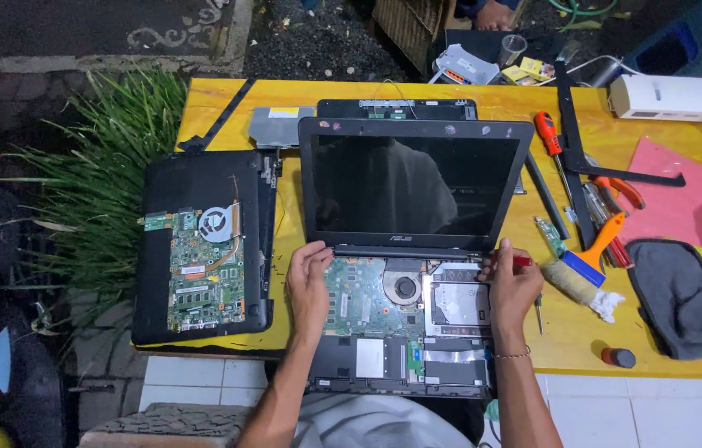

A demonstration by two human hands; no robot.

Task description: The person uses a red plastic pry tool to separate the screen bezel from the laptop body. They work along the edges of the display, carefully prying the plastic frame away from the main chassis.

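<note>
Opened black laptop (405, 274), circuit board exposed, screen upright, at table's near edge

Yellow worktop (567, 336): left of the fingers, a second opened laptop base (202, 249); right of them, a paintbrush (583, 265), grey cloth (676, 294), pink sheet (683, 199), orange-handled screwdriver (547, 133).

Head camera looks steeply down, close above the table (467, 99).
</note>
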